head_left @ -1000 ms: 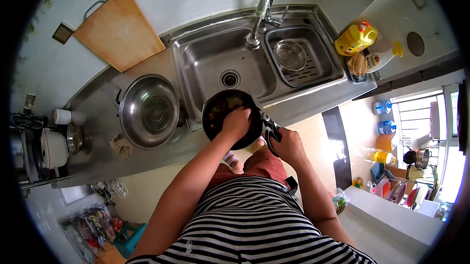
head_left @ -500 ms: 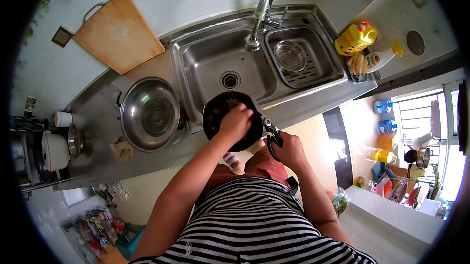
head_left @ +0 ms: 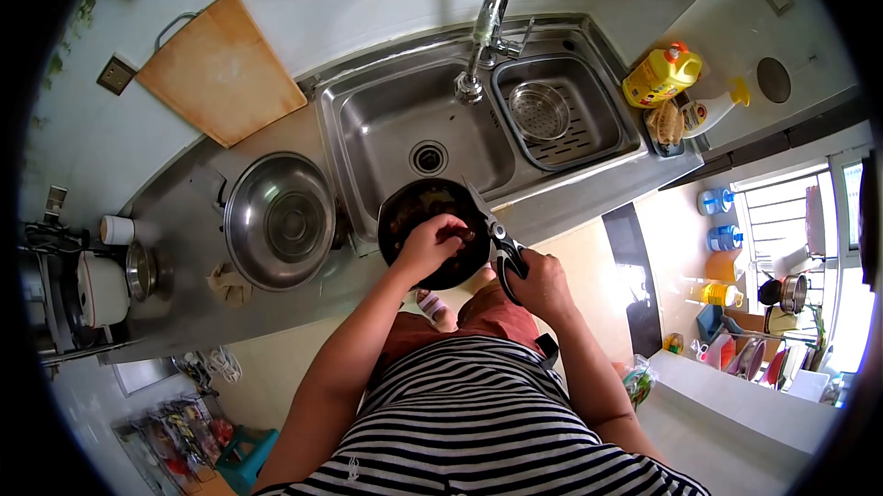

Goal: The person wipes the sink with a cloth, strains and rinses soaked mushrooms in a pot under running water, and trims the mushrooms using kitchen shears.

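Observation:
A dark round bowl [head_left: 418, 206] sits at the sink's front edge, with small reddish-brown pieces in it too dark to name. Over the bowl, my left hand [head_left: 432, 248] is closed, its thumb and fingers pinching a small reddish-brown piece [head_left: 467, 234]. My right hand [head_left: 540, 284] is wrapped around the black handles of kitchen scissors [head_left: 499, 236]. The scissor blades point up and left along the bowl's right rim, beside the fingers of my left hand.
Behind the bowl is a steel double sink [head_left: 377, 132] with a faucet [head_left: 492, 17] and a round strainer [head_left: 538, 111]. A metal basin [head_left: 241, 252] stands left, near a cutting board [head_left: 221, 68]. At right are a yellow bottle [head_left: 660, 77] and a spray bottle [head_left: 713, 112].
My left hand has lifted slightly out of the bowl's contents and turned, with a small piece now showing at its fingertips. The scissors have stayed almost in place in my right hand.

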The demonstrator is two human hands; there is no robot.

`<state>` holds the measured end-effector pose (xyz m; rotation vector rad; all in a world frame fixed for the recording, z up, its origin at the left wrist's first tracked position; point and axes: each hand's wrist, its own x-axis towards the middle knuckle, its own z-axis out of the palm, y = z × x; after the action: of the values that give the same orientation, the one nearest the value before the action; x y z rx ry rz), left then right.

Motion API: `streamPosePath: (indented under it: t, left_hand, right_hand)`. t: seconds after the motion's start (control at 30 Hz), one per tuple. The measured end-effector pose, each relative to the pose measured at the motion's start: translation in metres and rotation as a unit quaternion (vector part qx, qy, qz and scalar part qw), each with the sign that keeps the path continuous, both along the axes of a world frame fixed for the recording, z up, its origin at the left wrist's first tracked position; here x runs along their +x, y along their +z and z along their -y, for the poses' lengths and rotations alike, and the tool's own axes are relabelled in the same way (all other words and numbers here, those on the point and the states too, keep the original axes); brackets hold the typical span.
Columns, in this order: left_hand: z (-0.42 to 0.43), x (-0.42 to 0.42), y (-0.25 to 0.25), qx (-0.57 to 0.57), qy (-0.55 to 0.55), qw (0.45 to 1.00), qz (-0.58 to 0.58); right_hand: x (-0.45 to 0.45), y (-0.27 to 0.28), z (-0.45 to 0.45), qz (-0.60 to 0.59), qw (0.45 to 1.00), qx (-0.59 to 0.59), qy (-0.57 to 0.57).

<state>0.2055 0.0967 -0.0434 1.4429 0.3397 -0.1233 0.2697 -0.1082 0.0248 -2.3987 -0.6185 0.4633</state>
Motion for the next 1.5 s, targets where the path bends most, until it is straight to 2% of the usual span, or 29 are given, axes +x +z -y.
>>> streamPosePath:
  t: [0.03,0.1,0.23,0.33,0.4,0.47,0.6,0.93,1.0,1.13,1.2,1.3,1.43,1.5]
  left_hand:
    - [0.000,-0.003,0.004,0.001,0.001,1.000,0.000]
    - [-0.001,-0.012,0.013,-0.152,0.065,0.986,0.012]
    - [-0.004,-0.023,0.022,-0.197,0.107,0.974,0.030]
    - [-0.002,-0.027,0.020,-0.166,0.150,0.973,0.053]
    - [-0.003,-0.030,0.020,-0.166,0.161,0.971,0.056]
    - [-0.005,-0.033,0.021,-0.012,0.158,0.987,0.024]
    - [-0.001,-0.031,0.020,-0.021,0.236,0.970,0.056]
    - [-0.006,-0.032,0.020,-0.026,0.263,0.964,0.036]
    - [-0.006,-0.032,0.021,-0.097,0.280,0.955,0.029]
    - [-0.008,-0.034,0.025,-0.129,0.284,0.950,0.020]
    - [-0.010,-0.035,0.029,-0.186,0.300,0.936,-0.009]
    - [-0.013,-0.036,0.031,-0.210,0.292,0.933,-0.020]
    - [-0.011,-0.031,0.029,-0.194,0.282,0.939,-0.023]
    - [-0.010,-0.028,0.023,-0.113,0.239,0.964,-0.035]
  right_hand:
    - [0.000,-0.003,0.002,0.000,1.000,0.001,0.001]
    - [-0.002,-0.010,0.005,-0.018,1.000,-0.012,0.012]
    - [-0.008,-0.008,0.005,-0.013,0.999,-0.018,0.032]
    - [-0.011,-0.006,0.005,-0.018,0.997,-0.015,0.073]
    - [-0.013,-0.007,0.004,0.025,0.995,-0.011,0.098]
    - [-0.014,-0.008,0.005,0.052,0.992,-0.015,0.115]
    - [-0.018,-0.001,0.006,0.094,0.985,-0.039,0.138]
    - [-0.030,0.010,0.003,0.142,0.979,-0.053,0.135]
    - [-0.032,0.011,0.003,0.161,0.977,-0.058,0.128]
    - [-0.034,0.008,0.002,0.155,0.977,-0.080,0.126]
    - [-0.033,0.006,0.003,0.116,0.979,-0.073,0.148]
    - [-0.035,0.009,0.005,0.101,0.985,-0.049,0.129]
    - [-0.029,0.013,0.008,0.116,0.987,-0.017,0.113]
    - [-0.026,0.011,0.012,0.117,0.986,-0.034,0.113]
